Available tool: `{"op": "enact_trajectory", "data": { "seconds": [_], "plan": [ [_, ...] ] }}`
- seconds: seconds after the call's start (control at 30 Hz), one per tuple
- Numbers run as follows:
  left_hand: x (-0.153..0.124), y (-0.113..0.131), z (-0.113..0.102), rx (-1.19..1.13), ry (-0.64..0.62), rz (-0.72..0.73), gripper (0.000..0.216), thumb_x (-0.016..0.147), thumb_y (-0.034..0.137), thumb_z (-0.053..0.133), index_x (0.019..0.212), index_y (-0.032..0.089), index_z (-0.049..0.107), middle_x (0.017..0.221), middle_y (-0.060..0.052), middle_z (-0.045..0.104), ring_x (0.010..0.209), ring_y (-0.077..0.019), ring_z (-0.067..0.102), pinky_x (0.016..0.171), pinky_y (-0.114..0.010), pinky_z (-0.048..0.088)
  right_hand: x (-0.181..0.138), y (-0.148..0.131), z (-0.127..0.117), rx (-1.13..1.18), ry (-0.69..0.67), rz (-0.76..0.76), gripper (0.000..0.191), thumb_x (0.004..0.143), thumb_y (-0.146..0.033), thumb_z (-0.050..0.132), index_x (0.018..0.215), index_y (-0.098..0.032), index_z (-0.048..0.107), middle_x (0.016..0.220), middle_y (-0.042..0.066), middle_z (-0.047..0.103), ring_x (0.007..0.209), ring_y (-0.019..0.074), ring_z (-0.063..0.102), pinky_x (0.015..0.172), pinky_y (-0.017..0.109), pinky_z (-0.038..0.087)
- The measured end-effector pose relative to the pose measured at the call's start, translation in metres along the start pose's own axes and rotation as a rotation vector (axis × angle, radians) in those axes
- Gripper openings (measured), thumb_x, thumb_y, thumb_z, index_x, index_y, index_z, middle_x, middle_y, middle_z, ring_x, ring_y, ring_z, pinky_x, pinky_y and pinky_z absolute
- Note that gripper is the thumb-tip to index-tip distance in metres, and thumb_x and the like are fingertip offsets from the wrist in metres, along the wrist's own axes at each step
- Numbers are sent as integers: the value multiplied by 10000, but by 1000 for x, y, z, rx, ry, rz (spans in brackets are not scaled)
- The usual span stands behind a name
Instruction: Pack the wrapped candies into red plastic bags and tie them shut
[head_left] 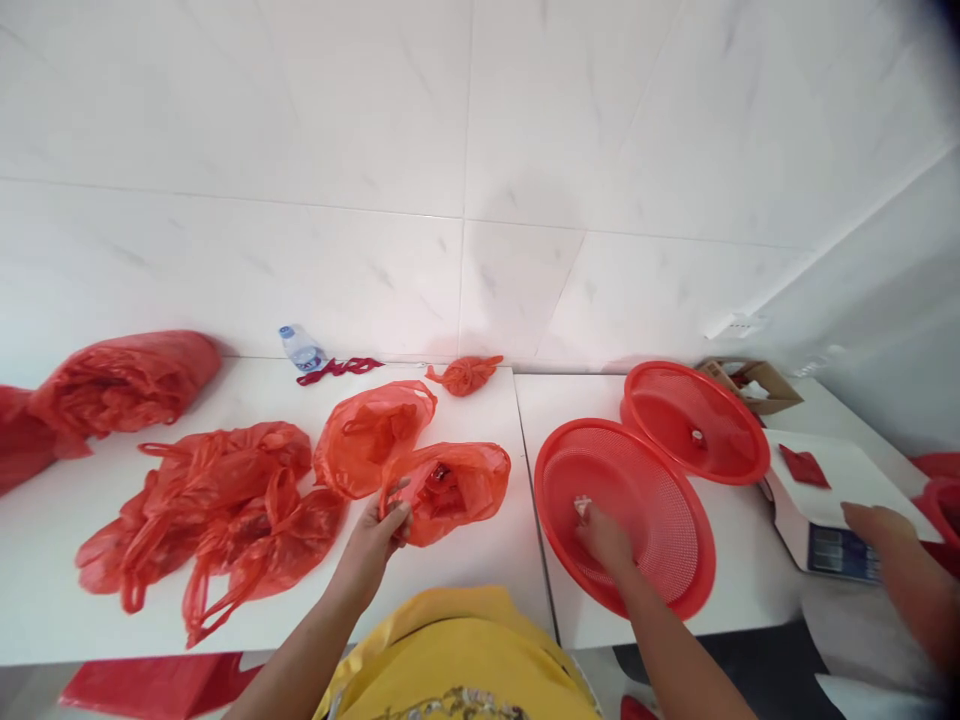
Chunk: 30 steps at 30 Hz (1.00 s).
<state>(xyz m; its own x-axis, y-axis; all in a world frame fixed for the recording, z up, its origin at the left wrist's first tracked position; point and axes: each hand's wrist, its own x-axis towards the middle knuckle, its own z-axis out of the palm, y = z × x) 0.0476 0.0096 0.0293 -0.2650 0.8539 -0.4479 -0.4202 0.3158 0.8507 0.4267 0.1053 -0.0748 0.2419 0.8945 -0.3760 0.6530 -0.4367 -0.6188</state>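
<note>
Left hand (384, 528) pinches the open red bag (450, 490) by its mouth on the table (45, 600). Right hand (600, 535) fingers a small white item (582, 505) inside the near red basket (675, 590). Bag holds a few pieces already; empty bags (217, 510) heaped left look unfilled.

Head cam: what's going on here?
A person at a white table holds the mouth of a red bag with the left hand. The right hand reaches into a red basket and pinches a small white item. A second basket leans behind it. More red bags lie to the left. Another person's hand rests on a scale at the right.
</note>
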Motion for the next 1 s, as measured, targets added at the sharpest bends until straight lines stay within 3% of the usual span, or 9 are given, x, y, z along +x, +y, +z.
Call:
{"op": "enact_trajectory", "data": {
  "seconds": [0.17, 0.33, 0.4, 0.5, 0.57, 0.7, 0.8, 0.9, 1.0],
  "plan": [
    [-2, -2, -4, -7, 12, 7, 583, 722, 416, 741, 1227, 191, 553, 655, 51, 543, 574, -102, 452, 570, -218, 368, -10, -22, -18, 147, -81, 30, 89, 740, -347, 545, 742, -263, 574, 700, 57, 630, 620, 220, 600, 556, 341, 446],
    [0, -5, -6, 3, -5, 18, 558, 745, 401, 722, 1231, 190, 547, 649, 54, 527, 566, -99, 442, 545, -217, 335, -40, -87, -14, 562, -244, -33, 138, 691, -294, 608, 803, -239, 550, 691, -2, 601, 582, 144, 597, 489, 244, 433],
    [1, -5, -6, 14, -15, 14, 560, 761, 397, 711, 1248, 186, 533, 657, 51, 530, 567, -98, 436, 546, -218, 333, -53, -117, 2, 674, -363, -23, 177, 672, -283, 611, 813, -235, 515, 645, -36, 569, 500, 119, 564, 416, 211, 357],
    [1, -4, -3, 22, -28, 16, 563, 778, 395, 701, 1267, 186, 515, 662, 52, 521, 565, -96, 427, 548, -219, 330, -70, -155, 40, 763, -593, 4, 240, 650, -287, 620, 846, -230, 492, 607, -58, 556, 447, 107, 525, 404, 207, 352],
    [0, -4, -3, 19, -30, 19, 563, 776, 397, 705, 1265, 191, 517, 658, 57, 510, 564, -94, 424, 549, -220, 328, -80, -174, 67, 756, -642, 37, 270, 654, -298, 639, 871, -228, 494, 603, -65, 549, 462, 106, 522, 431, 216, 386],
    [-1, -3, -3, 0, -33, 18, 572, 749, 398, 732, 1247, 196, 537, 652, 60, 512, 562, -94, 424, 552, -224, 330, -94, -195, 95, 700, -668, -88, 476, 715, -400, 697, 1129, -246, 520, 981, 20, 675, 822, 161, 657, 684, 286, 523],
    [-1, -2, -5, -6, -39, 23, 566, 747, 404, 730, 1240, 196, 544, 645, 61, 507, 565, -97, 417, 558, -225, 330, -89, -194, 80, 608, -565, -240, 564, 722, -430, 702, 1231, -256, 531, 1269, 65, 619, 1125, 198, 598, 883, 309, 496],
    [0, -1, -6, -5, -22, 19, 584, 749, 403, 724, 1257, 186, 534, 636, 65, 488, 567, -98, 403, 561, -226, 328, -68, -170, 40, 424, -299, -228, 464, 750, -463, 636, 1149, -227, 611, 1264, 95, 632, 1110, 248, 609, 867, 341, 500],
    [2, -1, -9, -14, -1, 7, 612, 741, 403, 727, 1271, 178, 519, 652, 61, 499, 576, -97, 402, 574, -229, 337, -43, -119, -7, 179, -59, -198, 429, 817, -489, 511, 1136, -226, 622, 1180, 109, 668, 1067, 281, 622, 827, 372, 503]
  ]
}}
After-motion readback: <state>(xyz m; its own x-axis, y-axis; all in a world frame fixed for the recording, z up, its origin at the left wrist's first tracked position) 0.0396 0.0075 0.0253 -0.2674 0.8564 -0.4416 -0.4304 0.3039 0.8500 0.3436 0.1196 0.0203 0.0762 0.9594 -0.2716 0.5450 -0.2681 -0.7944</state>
